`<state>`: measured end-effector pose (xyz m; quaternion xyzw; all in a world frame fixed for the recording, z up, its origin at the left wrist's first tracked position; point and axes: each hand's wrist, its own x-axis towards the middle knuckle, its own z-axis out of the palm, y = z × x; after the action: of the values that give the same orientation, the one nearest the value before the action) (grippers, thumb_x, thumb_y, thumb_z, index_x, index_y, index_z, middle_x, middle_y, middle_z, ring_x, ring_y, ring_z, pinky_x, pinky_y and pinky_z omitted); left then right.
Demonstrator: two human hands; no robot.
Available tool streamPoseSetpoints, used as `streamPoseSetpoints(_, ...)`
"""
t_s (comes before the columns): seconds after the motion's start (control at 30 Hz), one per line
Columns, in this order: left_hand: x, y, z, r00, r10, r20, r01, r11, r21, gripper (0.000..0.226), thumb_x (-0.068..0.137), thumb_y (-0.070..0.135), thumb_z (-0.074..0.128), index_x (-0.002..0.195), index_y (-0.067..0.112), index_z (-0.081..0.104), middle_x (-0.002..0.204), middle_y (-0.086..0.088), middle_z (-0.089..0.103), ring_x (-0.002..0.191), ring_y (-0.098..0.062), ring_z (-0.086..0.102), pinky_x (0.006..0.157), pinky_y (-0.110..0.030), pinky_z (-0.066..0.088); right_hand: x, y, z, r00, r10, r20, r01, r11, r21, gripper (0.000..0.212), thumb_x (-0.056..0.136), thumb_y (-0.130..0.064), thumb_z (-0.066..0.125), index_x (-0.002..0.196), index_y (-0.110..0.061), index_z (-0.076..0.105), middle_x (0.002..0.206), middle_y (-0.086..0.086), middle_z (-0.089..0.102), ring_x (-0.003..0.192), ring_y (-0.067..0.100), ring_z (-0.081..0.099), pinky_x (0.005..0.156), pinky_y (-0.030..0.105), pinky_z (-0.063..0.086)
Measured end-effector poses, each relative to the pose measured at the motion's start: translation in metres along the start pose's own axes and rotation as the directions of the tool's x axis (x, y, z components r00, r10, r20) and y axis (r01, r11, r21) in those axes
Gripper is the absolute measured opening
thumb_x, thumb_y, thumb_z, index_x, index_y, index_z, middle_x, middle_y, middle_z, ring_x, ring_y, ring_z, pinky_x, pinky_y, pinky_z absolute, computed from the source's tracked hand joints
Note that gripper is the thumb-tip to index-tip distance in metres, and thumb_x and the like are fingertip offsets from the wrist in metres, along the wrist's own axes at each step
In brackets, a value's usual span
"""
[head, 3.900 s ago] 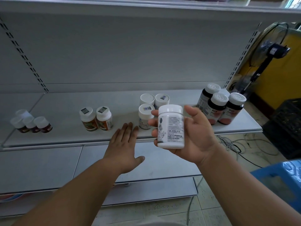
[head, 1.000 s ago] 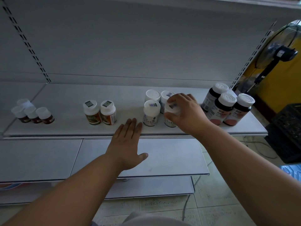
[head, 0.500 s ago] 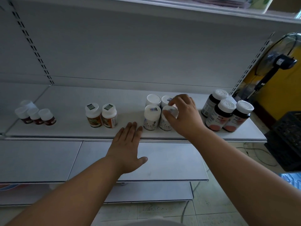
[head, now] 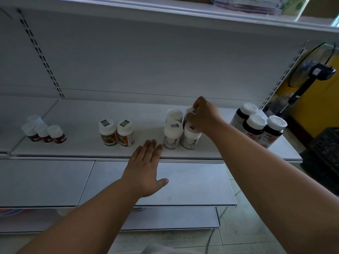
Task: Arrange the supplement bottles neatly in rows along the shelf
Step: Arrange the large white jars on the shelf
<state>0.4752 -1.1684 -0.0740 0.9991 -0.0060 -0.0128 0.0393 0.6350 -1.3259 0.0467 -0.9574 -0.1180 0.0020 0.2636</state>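
- Supplement bottles stand in four groups along the shelf: small dark ones far left, two orange-labelled ones, four white ones in the middle, and tall dark ones at the right.
- Half a second ago the right hand sat on the cap of the front-right white bottle; it has since gone up and back to the rear-right white bottle, where thumb and fingers curl onto its cap.
- Four seconds ago that hand held a white bottle up in the air; all four white bottles now stand on the shelf, two in front and two behind, close together.
- The left hand has stayed where it was, flat, fingers straight and together, fingertips at the shelf's front edge just left of the front-left white bottle.
- The right hand covers most of the rear-right bottle, so how firmly it is gripped is hard to judge.
- A fourth tall dark bottle hides behind the other three; the rearmost small bottle is washed out.
- Caps of the orange-labelled and front white bottles carry small square stickers; label print is too small and blurred to read.
- A standing fan stands to the right of the shelving.
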Motion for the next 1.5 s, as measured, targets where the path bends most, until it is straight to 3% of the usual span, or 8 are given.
streamPoseSetpoints(0.33, 0.0, -0.001, 0.0, 1.0, -0.004, 0.021, 0.003, 1.0, 0.021, 0.105, 0.089, 0.074, 0.038, 0.153, 0.018, -0.023, 0.161, -0.006, -0.031, 0.148, -0.022, -0.029, 0.121, -0.04, -0.015, -0.062, 0.01, -0.01, 0.822, -0.271, -0.502, 0.436, 0.865, 0.247, 0.028, 0.093, -0.037, 0.042, 0.108, -0.015, 0.052, 0.101, -0.003, 0.056, 0.092, 0.016, 0.053, 0.077, 0.031, 0.041)
streamPoseSetpoints(0.4, 0.0, 0.0, 0.0, 1.0, -0.005, 0.018, 0.005, 1.0, 0.025, 0.105, 0.089, 0.074, 0.038, 0.153, 0.018, -0.023, 0.161, -0.006, -0.031, 0.148, -0.023, -0.028, 0.121, -0.04, -0.014, -0.08, 0.002, -0.01, 0.923, -0.108, -0.368, 0.32, 0.746, 0.584, 0.023, 0.092, -0.041, 0.047, 0.099, -0.02, 0.052, 0.089, -0.007, 0.057, 0.081, 0.011, 0.055, 0.071, 0.032, 0.045)
streamPoseSetpoints(0.47, 0.0, 0.0, 0.001, 1.0, -0.006, 0.01, 0.006, 1.0, 0.025, 0.105, 0.089, 0.074, 0.038, 0.153, 0.018, -0.023, 0.161, -0.006, -0.03, 0.148, -0.023, -0.027, 0.121, -0.04, -0.015, -0.094, -0.006, -0.008, 0.997, 0.012, -0.072, 0.063, 0.354, 0.933, 0.021, 0.092, -0.039, 0.056, 0.095, -0.018, 0.056, 0.083, -0.004, 0.061, 0.077, 0.012, 0.059, 0.074, 0.036, 0.05)
streamPoseSetpoints(0.53, -0.001, -0.001, 0.001, 1.0, -0.003, 0.006, 0.003, 1.0, 0.025, 0.105, 0.089, 0.074, 0.038, 0.153, 0.018, -0.023, 0.161, -0.006, -0.03, 0.148, -0.022, -0.027, 0.121, -0.04, -0.015, -0.103, -0.008, -0.008, 0.975, -0.016, 0.22, -0.22, 0.014, 0.975, 0.031, 0.087, -0.039, 0.063, 0.1, -0.011, 0.061, 0.089, 0.006, 0.069, 0.084, 0.021, 0.067, 0.084, 0.045, 0.055)
streamPoseSetpoints(0.67, 0.0, -0.002, 0.002, 1.0, -0.001, -0.006, 0.001, 1.0, 0.022, 0.106, 0.088, 0.074, 0.039, 0.153, 0.018, -0.023, 0.162, -0.006, -0.028, 0.149, -0.022, -0.026, 0.121, -0.039, -0.016, -0.113, -0.006, -0.006, 0.901, -0.142, 0.41, -0.432, -0.233, 0.871, 0.06, 0.075, -0.051, 0.066, 0.113, -0.004, 0.062, 0.105, 0.018, 0.068, 0.094, 0.027, 0.067, 0.083, 0.041, 0.056)
streamPoseSetpoints(0.93, 0.001, -0.003, 0.005, 1.0, -0.005, -0.021, 0.004, 1.0, -0.011, 0.108, 0.087, 0.074, 0.041, 0.153, 0.02, -0.024, 0.162, -0.005, -0.029, 0.148, -0.021, -0.028, 0.119, -0.037, -0.018, -0.114, 0.005, -0.004, 0.763, -0.396, 0.512, -0.605, -0.158, 0.78, 0.083, 0.077, -0.079, 0.041, 0.105, -0.005, 0.066, 0.098, 0.017, 0.066, 0.071, 0.028, 0.066, 0.069, 0.038, 0.056)
streamPoseSetpoints(1.1, 0.001, -0.002, 0.006, 1.0, -0.003, -0.02, 0.003, 1.0, -0.009, 0.108, 0.087, 0.075, 0.041, 0.152, 0.02, -0.026, 0.161, -0.004, -0.03, 0.148, -0.021, -0.029, 0.12, -0.038, -0.017, -0.113, 0.01, -0.003, 0.723, -0.492, 0.486, -0.609, -0.12, 0.784, 0.066, 0.075, -0.046, 0.069, 0.123, -0.002, 0.056, 0.107, 0.018, 0.063, 0.087, 0.032, 0.066, 0.078, 0.042, 0.055)
streamPoseSetpoints(1.5, 0.0, -0.003, 0.005, 0.999, 0.008, -0.038, -0.009, 1.0, -0.009, 0.107, 0.087, 0.074, 0.04, 0.154, 0.019, -0.022, 0.162, -0.006, -0.028, 0.149, -0.022, -0.026, 0.118, -0.037, -0.018, -0.118, 0.013, 0.003, 0.753, -0.396, 0.526, -0.604, -0.099, 0.791, 0.073, 0.059, -0.043, 0.087, 0.116, -0.005, 0.064, 0.096, 0.018, 0.064, 0.081, 0.034, 0.066, 0.075, 0.044, 0.056)
